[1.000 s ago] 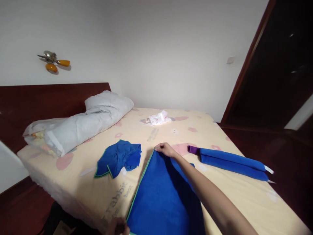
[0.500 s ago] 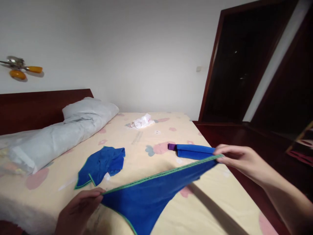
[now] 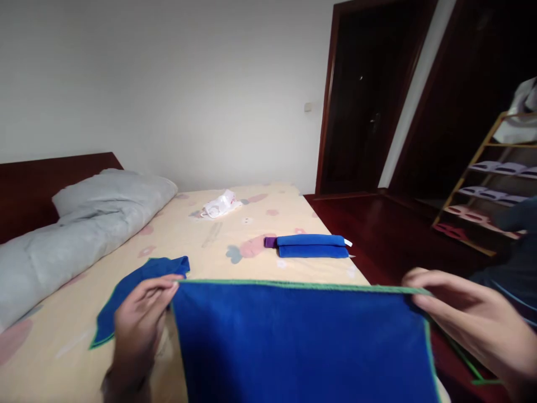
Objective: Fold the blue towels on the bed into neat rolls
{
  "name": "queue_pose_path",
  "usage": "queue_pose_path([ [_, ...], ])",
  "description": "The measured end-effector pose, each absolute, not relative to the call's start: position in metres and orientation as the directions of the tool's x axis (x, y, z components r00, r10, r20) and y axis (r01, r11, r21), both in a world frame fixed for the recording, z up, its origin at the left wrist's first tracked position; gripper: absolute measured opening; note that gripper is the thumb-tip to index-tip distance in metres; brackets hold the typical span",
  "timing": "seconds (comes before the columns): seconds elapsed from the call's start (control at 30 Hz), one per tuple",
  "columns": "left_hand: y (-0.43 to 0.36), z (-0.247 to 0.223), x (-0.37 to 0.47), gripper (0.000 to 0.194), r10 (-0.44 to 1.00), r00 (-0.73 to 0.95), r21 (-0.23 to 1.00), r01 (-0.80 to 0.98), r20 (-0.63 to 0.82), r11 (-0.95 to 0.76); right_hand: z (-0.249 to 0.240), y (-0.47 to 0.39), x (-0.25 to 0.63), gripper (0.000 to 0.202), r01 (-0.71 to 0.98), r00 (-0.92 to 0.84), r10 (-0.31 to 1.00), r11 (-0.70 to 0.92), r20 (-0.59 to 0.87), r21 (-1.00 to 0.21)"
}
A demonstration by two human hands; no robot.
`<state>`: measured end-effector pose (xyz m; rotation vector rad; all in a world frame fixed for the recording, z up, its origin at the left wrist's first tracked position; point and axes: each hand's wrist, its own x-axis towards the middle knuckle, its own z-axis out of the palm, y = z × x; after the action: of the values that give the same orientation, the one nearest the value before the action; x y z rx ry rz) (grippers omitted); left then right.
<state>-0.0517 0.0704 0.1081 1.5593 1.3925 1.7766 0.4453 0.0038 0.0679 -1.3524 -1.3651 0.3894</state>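
A blue cloth (image 3: 302, 336) with green edging hangs stretched between my two hands above the bed. My left hand (image 3: 145, 313) pinches its upper left corner, and my right hand (image 3: 470, 313) grips the upper right corner. The cloth's lower part runs out of view. Behind my left hand, a second blue cloth (image 3: 130, 291) with green edging lies crumpled on the bed, partly covered by the hand. Beyond the held cloth rests a folded blue bundle (image 3: 312, 246) with a purple piece at its left end.
The bed (image 3: 235, 268) has a cream sheet with printed carrots. A grey quilt (image 3: 113, 212) lies along its left side, and a white plastic bag (image 3: 221, 205) sits near the far end. At right, a shoe rack (image 3: 482, 190) stands on the dark red floor (image 3: 373, 224).
The held cloth has gone from slanting and partly gathered to spread flat with a nearly level top edge. My left hand has risen, my right hand lowered. The view has turned right.
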Motion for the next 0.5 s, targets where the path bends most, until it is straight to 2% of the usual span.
queue_pose_path([
  [0.07, 0.113, 0.093, -0.039, 0.031, 0.876, -0.211, 0.893, 0.224, 0.435, -0.389, 0.061, 0.035, 0.439, 0.036, 0.244, 0.298, 0.91, 0.219, 0.288, -0.945],
  [0.13, 0.158, 0.069, -0.026, 0.035, 0.912, -0.098, 0.899, 0.239, 0.397, -0.366, 0.039, 0.077, 0.436, 0.047, 0.154, 0.306, 0.924, 0.188, 0.227, -0.97],
  [0.23, 0.216, 0.025, -0.005, 0.036, 0.938, 0.005, 0.881, 0.341, 0.348, -0.328, -0.013, 0.142, 0.432, 0.053, 0.206, 0.341, 0.913, 0.16, 0.224, -0.966],
  [0.37, 0.258, -0.033, 0.015, 0.021, 0.944, -0.003, 0.854, 0.426, 0.331, -0.298, -0.08, 0.192, 0.423, 0.032, 0.311, 0.411, 0.882, 0.101, 0.23, -0.945],
  [0.5, 0.273, -0.077, 0.008, 0.019, 0.932, -0.027, 0.816, 0.493, 0.361, -0.302, -0.115, 0.207, 0.422, 0.027, 0.379, 0.461, 0.848, 0.079, 0.262, -0.922],
])
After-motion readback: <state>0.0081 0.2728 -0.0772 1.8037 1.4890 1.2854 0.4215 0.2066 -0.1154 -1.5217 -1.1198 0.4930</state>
